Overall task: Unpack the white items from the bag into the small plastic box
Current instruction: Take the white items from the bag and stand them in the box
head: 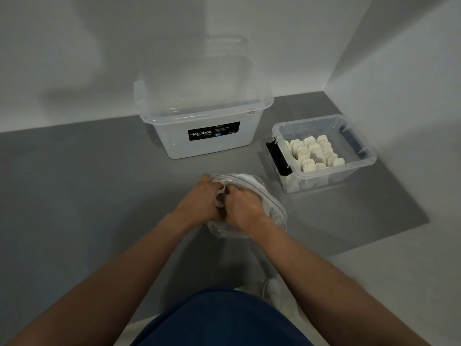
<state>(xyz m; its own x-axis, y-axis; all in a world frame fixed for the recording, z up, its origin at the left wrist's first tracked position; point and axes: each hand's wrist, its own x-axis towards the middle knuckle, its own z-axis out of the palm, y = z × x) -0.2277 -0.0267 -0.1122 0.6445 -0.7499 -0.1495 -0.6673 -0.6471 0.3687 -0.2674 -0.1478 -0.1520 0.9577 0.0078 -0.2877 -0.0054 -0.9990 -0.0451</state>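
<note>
Fingers of the left hand point(199, 201) and right hand point(243, 204) curl, gripping the clear zip bag point(274, 216). The bag lies lengthwise near-to-far, with its zip edge toward the small plastic box point(334, 171).

The clear small plastic box point(354, 176) stands open, white items point(314, 153) packed upright in rows inside. Left of the box and nearer lies the crumpled clear bag point(274, 208).

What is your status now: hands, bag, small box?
Grip: left hand and right hand both hold the bag. Many white items in the small plastic box. The large box behind, not in the way.
</note>
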